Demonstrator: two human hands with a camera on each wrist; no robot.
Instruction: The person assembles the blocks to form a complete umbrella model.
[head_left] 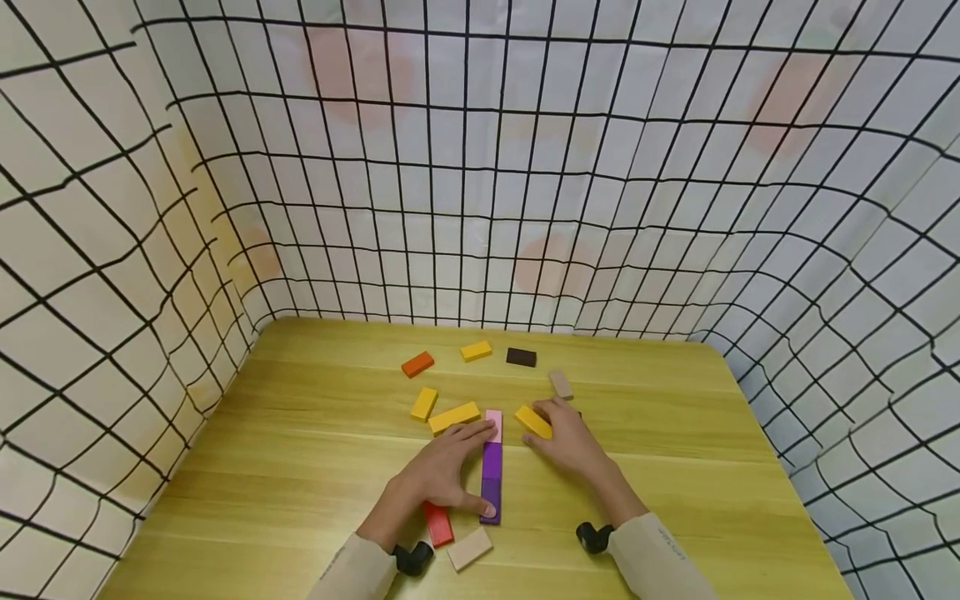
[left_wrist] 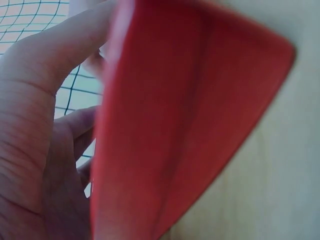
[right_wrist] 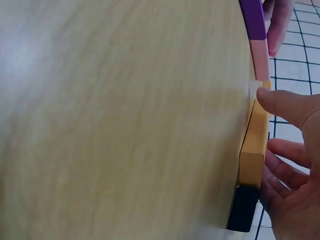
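Observation:
A straight row runs between the hands: a pink block (head_left: 493, 423), a purple block (head_left: 492, 461) and a dark purple block (head_left: 490, 502). My left hand (head_left: 442, 471) spans this row, fingertips on the pink end and thumb on the dark purple end. Beside its wrist lies a red block (head_left: 438, 525), large and blurred in the left wrist view. To the right, my right hand (head_left: 567, 437) pinches a yellow block (head_left: 533, 422) between thumb and fingers. A black block (right_wrist: 243, 209) touches or nearly touches that yellow one in the right wrist view.
Across the wooden table (head_left: 300, 467) lie a long yellow block (head_left: 454, 417), two smaller yellow ones, an orange block (head_left: 417, 364), a dark block (head_left: 521, 357) and two beige ones, one a beige block (head_left: 470, 549) at front. Black wire mesh (head_left: 465, 171) surrounds the back and sides.

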